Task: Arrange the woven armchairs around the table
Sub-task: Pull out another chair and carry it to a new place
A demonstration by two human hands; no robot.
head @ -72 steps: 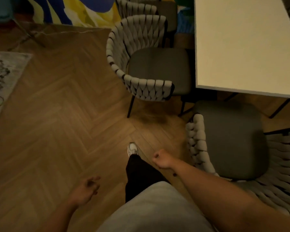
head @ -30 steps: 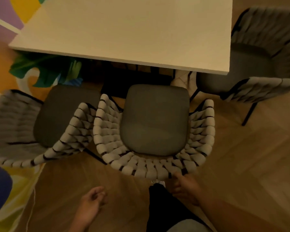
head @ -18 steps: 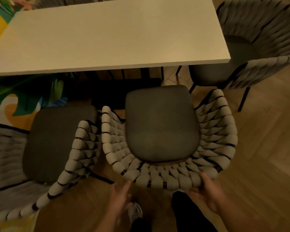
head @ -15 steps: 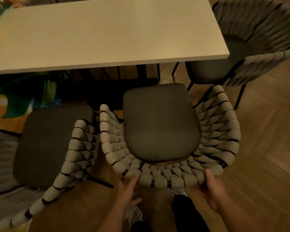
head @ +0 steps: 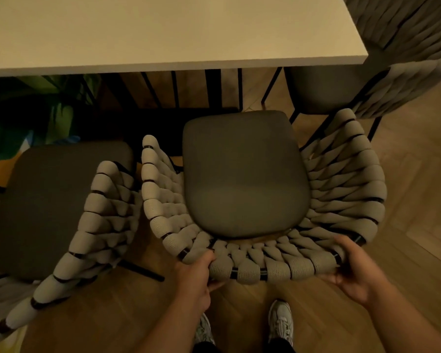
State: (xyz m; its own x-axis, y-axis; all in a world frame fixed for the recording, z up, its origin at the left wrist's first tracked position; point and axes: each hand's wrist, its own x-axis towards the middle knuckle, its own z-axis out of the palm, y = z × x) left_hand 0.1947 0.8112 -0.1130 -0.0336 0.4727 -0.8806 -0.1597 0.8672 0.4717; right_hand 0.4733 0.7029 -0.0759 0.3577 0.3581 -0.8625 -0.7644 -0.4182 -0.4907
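The middle woven armchair (head: 262,200) sits at the centre of the view. Its dark seat cushion (head: 242,161) faces twelve o'clock, toward the white table (head: 163,29), and the cushion's front stops just short of the table's near edge. Both hands are clamped on the chair's curved backrest rim (head: 265,270), thumbs on top and fingers curled beneath. The left hand (head: 194,273) grips at about seven o'clock of the chair, and the right hand (head: 351,271) grips at about five o'clock. A second woven armchair (head: 59,207) stands at nine o'clock, its padded arm just beside the held chair's arm (whether they touch I cannot tell). A third armchair (head: 405,80) stands at two o'clock by the table's corner, its seat partly under the tabletop. Two pale sneakers (head: 280,322) stand at six o'clock on the herringbone wood floor (head: 418,200).
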